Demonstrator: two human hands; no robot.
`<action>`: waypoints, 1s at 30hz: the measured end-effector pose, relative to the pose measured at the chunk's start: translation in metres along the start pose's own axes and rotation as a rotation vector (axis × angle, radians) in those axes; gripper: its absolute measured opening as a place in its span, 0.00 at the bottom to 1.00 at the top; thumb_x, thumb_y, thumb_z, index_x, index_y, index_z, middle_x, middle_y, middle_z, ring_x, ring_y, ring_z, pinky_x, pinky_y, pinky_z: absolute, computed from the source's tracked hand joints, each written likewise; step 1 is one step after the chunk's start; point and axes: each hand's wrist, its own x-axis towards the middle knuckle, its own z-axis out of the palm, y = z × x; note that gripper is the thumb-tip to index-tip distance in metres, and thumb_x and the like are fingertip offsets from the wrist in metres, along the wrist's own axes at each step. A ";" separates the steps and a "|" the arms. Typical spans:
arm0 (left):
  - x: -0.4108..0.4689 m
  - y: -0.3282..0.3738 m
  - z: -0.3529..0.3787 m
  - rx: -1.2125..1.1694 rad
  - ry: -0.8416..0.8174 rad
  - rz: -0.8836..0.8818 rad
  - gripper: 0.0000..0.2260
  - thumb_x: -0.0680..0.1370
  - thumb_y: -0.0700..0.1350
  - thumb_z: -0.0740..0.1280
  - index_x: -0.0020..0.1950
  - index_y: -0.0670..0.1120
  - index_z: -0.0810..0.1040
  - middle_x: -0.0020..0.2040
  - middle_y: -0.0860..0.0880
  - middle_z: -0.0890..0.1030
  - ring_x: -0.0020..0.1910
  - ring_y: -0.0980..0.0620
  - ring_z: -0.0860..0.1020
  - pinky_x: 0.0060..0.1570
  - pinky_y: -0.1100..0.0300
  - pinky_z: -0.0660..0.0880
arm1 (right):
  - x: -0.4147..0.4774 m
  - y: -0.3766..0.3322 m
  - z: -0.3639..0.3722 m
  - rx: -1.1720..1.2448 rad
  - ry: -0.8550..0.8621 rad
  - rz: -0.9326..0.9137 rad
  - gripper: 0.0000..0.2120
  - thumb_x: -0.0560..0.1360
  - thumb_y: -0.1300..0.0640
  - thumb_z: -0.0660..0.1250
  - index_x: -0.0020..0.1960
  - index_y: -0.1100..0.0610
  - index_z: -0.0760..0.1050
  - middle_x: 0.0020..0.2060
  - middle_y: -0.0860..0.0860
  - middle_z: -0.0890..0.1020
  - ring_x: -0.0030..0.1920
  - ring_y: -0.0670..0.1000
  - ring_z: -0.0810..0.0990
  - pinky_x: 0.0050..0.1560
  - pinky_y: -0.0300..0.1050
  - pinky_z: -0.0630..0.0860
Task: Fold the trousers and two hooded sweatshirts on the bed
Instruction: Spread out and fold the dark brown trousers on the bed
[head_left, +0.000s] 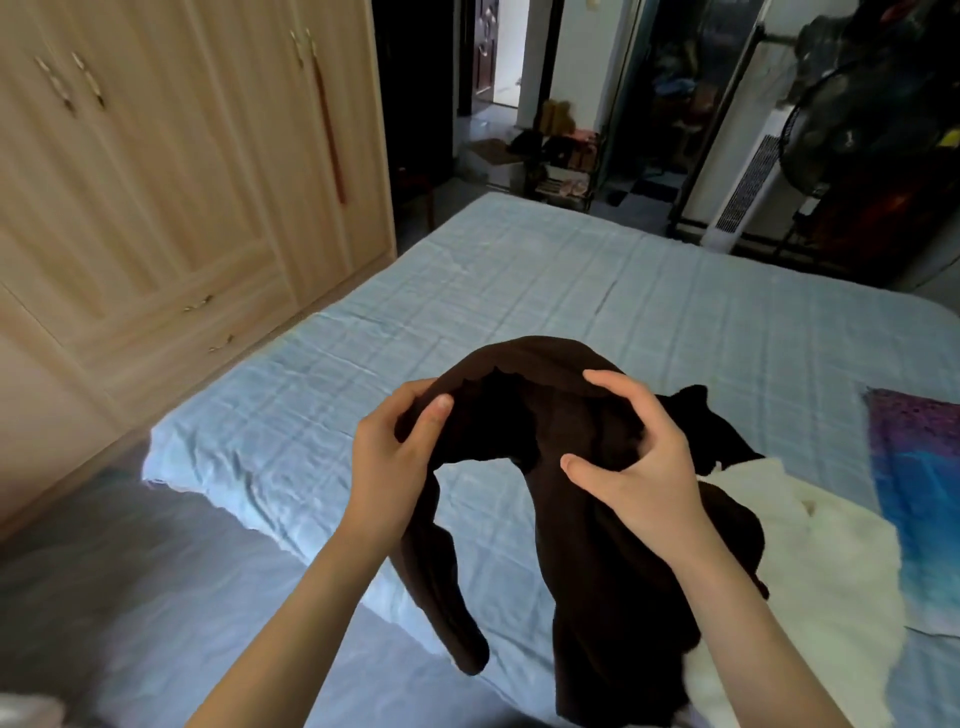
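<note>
The person stands at the near edge of the bed (519, 270) and holds a dark brown garment (597, 545) up off the light blue sheet. The left hand (400, 452) grips its upper edge, with the thumb over the front and the fingers curled behind. The right hand (634, 462) is arched over the cloth beside an opening, with the index finger on top and the thumb on the front. Its other fingers seem to dig into a fold, so it appears to be gripping too.

The lift looks intended to let the cloth hang and show its shape. 1 narrow part dangles below the left hand and a wider part hangs below the right. The view does not settle whether this is the trousers or 1 of the 2 hooded sweatshirts.

A black garment (696, 421) and a white garment (789, 551) lie crumpled just to the right, touching each other and not yet folded. A purple and blue cloth (914, 467) lies at the right edge. A wooden wardrobe (156, 182) stands along the left wall.

The bare sheet ahead gives room to lay the piece flat, which is likely the next step. The task appears to be near its start.
</note>
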 end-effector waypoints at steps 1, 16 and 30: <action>0.005 -0.002 -0.020 0.007 -0.007 -0.002 0.06 0.81 0.41 0.65 0.50 0.48 0.82 0.42 0.57 0.84 0.44 0.61 0.82 0.43 0.72 0.73 | 0.002 -0.005 0.020 0.009 0.001 0.002 0.34 0.65 0.72 0.77 0.65 0.47 0.75 0.60 0.39 0.80 0.64 0.42 0.77 0.64 0.43 0.76; 0.137 -0.071 -0.150 0.047 -0.050 -0.063 0.06 0.81 0.41 0.65 0.50 0.48 0.82 0.42 0.57 0.84 0.44 0.59 0.82 0.44 0.71 0.74 | 0.118 0.007 0.194 0.040 0.031 0.097 0.35 0.66 0.70 0.77 0.64 0.43 0.75 0.62 0.40 0.79 0.65 0.45 0.77 0.62 0.48 0.78; 0.364 -0.148 -0.195 0.171 -0.283 -0.101 0.07 0.79 0.40 0.67 0.48 0.51 0.83 0.43 0.59 0.84 0.43 0.63 0.81 0.44 0.74 0.71 | 0.326 0.060 0.243 -0.099 -0.102 0.187 0.34 0.66 0.70 0.77 0.64 0.42 0.76 0.59 0.35 0.79 0.61 0.40 0.78 0.56 0.37 0.78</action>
